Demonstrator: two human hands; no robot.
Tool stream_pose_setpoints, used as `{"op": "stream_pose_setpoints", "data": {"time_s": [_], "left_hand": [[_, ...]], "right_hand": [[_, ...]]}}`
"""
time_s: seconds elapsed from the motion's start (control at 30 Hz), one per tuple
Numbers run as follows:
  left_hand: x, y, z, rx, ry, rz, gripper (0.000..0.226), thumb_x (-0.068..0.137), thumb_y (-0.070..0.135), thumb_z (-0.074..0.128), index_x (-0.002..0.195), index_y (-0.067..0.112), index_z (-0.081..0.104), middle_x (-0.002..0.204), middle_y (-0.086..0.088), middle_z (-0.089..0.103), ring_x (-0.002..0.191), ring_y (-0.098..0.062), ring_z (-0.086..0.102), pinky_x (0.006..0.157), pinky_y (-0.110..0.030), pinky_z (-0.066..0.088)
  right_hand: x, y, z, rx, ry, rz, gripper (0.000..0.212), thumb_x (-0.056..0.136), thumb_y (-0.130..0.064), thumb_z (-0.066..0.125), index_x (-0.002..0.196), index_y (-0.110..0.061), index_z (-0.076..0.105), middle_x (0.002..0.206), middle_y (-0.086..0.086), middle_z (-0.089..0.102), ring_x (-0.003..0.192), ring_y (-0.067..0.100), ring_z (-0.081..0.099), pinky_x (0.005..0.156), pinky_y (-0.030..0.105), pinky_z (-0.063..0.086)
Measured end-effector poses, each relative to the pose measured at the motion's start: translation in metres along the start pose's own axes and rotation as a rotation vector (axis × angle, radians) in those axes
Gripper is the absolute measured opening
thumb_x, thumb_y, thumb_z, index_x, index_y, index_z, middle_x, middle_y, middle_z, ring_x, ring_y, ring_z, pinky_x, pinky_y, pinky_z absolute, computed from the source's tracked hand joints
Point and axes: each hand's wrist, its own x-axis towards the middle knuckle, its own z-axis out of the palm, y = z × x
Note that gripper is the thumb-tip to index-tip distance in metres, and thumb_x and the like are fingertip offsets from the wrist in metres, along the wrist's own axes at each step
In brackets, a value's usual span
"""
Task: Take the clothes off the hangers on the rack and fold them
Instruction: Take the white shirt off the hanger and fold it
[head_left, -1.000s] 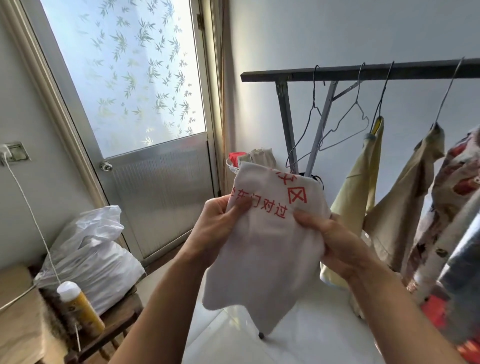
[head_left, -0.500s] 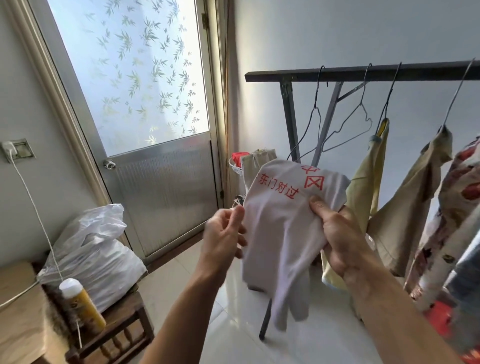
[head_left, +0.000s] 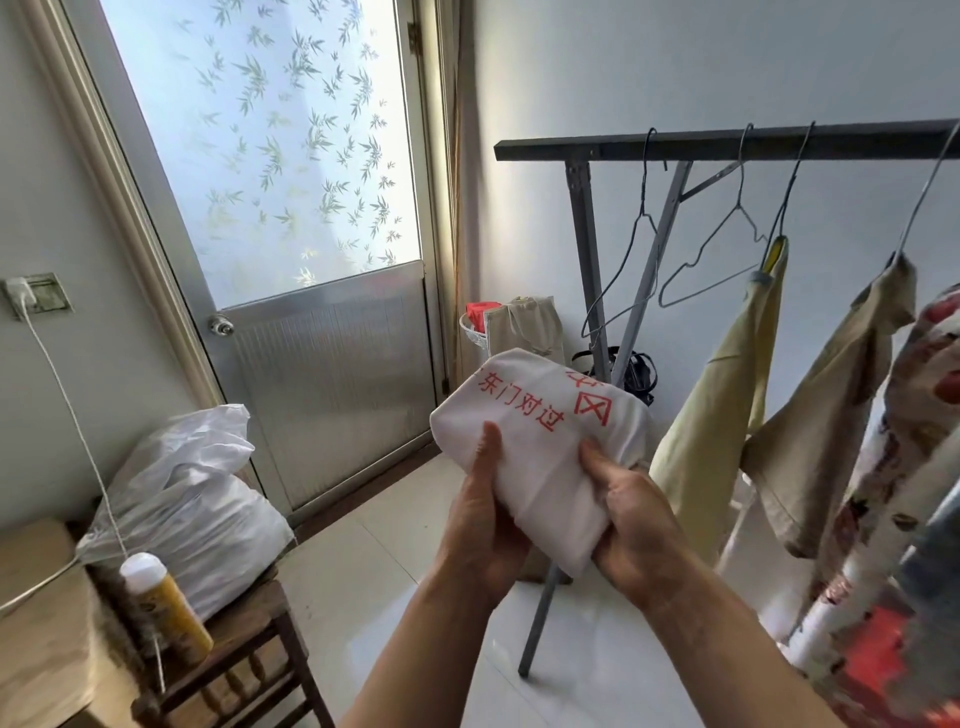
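A white cloth (head_left: 540, 457) printed with red characters sits at centre frame, folded into a compact bundle. The left hand (head_left: 480, 525) and right hand (head_left: 631, 525) grip its lower edge, thumbs on top. At upper right, the dark rack (head_left: 727, 146) carries two bare wire hangers (head_left: 740, 205). Further right along the bar, a pale yellow garment (head_left: 722, 415), a beige garment (head_left: 821, 415) and a floral garment (head_left: 924, 395) hang from hangers, draping downwards.

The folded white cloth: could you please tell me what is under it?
The left hand and right hand grip the white cloth, thumbs on top; their fingers underneath are covered.
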Motion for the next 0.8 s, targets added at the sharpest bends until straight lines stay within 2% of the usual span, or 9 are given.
{"op": "stream_pose_setpoints", "data": {"time_s": [0.07, 0.27, 0.4, 0.43, 0.5, 0.6, 0.67, 0.7, 0.8], "left_hand": [[0.001, 0.001, 0.002, 0.011, 0.068, 0.033, 0.055, 0.081, 0.04, 0.061, 0.125, 0.006, 0.061, 0.116, -0.016, 0.071, 0.1, -0.026, 0.071, 0.076, -0.039, 0.061], [0.007, 0.003, 0.0, 0.156, 0.197, 0.188, 0.028, 0.096, 0.029, 0.055, 0.109, 0.006, 0.065, 0.103, -0.013, 0.075, 0.093, -0.024, 0.072, 0.083, -0.039, 0.058], [0.008, 0.013, -0.004, 0.22, 0.175, 0.245, 0.024, 0.096, 0.027, 0.055, 0.111, 0.01, 0.064, 0.107, -0.012, 0.074, 0.098, -0.026, 0.071, 0.08, -0.038, 0.06], [0.007, 0.018, -0.007, 0.249, 0.156, 0.255, 0.028, 0.094, 0.027, 0.056, 0.115, 0.01, 0.063, 0.11, -0.012, 0.073, 0.102, -0.027, 0.07, 0.081, -0.039, 0.059], [0.007, 0.03, -0.013, 0.33, 0.117, 0.259, 0.036, 0.087, 0.029, 0.059, 0.117, 0.011, 0.062, 0.114, -0.013, 0.072, 0.109, -0.031, 0.067, 0.084, -0.042, 0.057], [0.005, 0.044, -0.018, 0.438, 0.051, 0.206, 0.045, 0.081, 0.029, 0.061, 0.12, 0.008, 0.061, 0.118, -0.017, 0.069, 0.111, -0.035, 0.065, 0.09, -0.045, 0.056], [0.002, 0.049, -0.018, 0.467, -0.001, 0.139, 0.051, 0.079, 0.031, 0.062, 0.124, 0.008, 0.06, 0.12, -0.019, 0.068, 0.107, -0.032, 0.067, 0.089, -0.043, 0.057], [0.001, 0.05, -0.018, 0.464, -0.012, 0.097, 0.053, 0.078, 0.033, 0.064, 0.124, 0.009, 0.06, 0.119, -0.018, 0.069, 0.105, -0.031, 0.068, 0.089, -0.042, 0.057], [0.0, 0.048, -0.022, 0.384, -0.015, -0.019, 0.051, 0.075, 0.041, 0.066, 0.116, 0.011, 0.071, 0.118, -0.018, 0.069, 0.107, -0.033, 0.067, 0.095, -0.048, 0.053]], "right_hand": [[0.0, 0.002, 0.0, 0.001, 0.0, -0.008, 0.029, 0.099, -0.019, 0.05, 0.125, -0.008, 0.06, 0.106, 0.012, 0.074, 0.092, 0.025, 0.073, 0.073, 0.041, 0.061], [0.003, 0.004, 0.0, -0.028, 0.065, -0.041, 0.025, 0.097, -0.013, 0.053, 0.121, -0.008, 0.061, 0.103, 0.012, 0.075, 0.088, 0.024, 0.073, 0.069, 0.039, 0.062], [0.006, 0.002, -0.011, -0.238, 0.219, -0.011, 0.027, 0.091, -0.003, 0.058, 0.119, -0.005, 0.057, 0.098, 0.013, 0.071, 0.079, 0.026, 0.068, 0.062, 0.036, 0.056], [0.007, 0.0, -0.016, -0.275, 0.26, -0.043, 0.033, 0.09, -0.001, 0.057, 0.122, -0.005, 0.052, 0.102, 0.015, 0.068, 0.081, 0.025, 0.066, 0.062, 0.035, 0.054], [0.01, -0.006, -0.024, -0.363, 0.309, -0.163, 0.043, 0.089, -0.003, 0.059, 0.128, -0.01, 0.044, 0.118, 0.014, 0.06, 0.098, 0.025, 0.061, 0.069, 0.034, 0.05], [0.015, -0.02, -0.026, -0.596, 0.161, -0.299, 0.066, 0.085, -0.036, 0.069, 0.141, -0.018, 0.038, 0.139, 0.004, 0.049, 0.125, 0.021, 0.05, 0.091, 0.033, 0.045], [0.018, -0.027, -0.023, -0.689, -0.01, -0.242, 0.096, 0.066, -0.06, 0.075, 0.144, -0.019, 0.037, 0.141, 0.002, 0.052, 0.125, 0.022, 0.054, 0.103, 0.044, 0.045], [0.019, -0.029, -0.023, -0.716, -0.088, -0.188, 0.097, 0.062, -0.063, 0.076, 0.141, -0.02, 0.041, 0.134, 0.004, 0.06, 0.118, 0.023, 0.061, 0.101, 0.049, 0.048], [0.02, -0.029, -0.031, -0.689, -0.25, -0.042, 0.072, 0.069, -0.056, 0.076, 0.126, -0.017, 0.055, 0.112, 0.01, 0.072, 0.103, 0.031, 0.069, 0.094, 0.052, 0.052]]}}
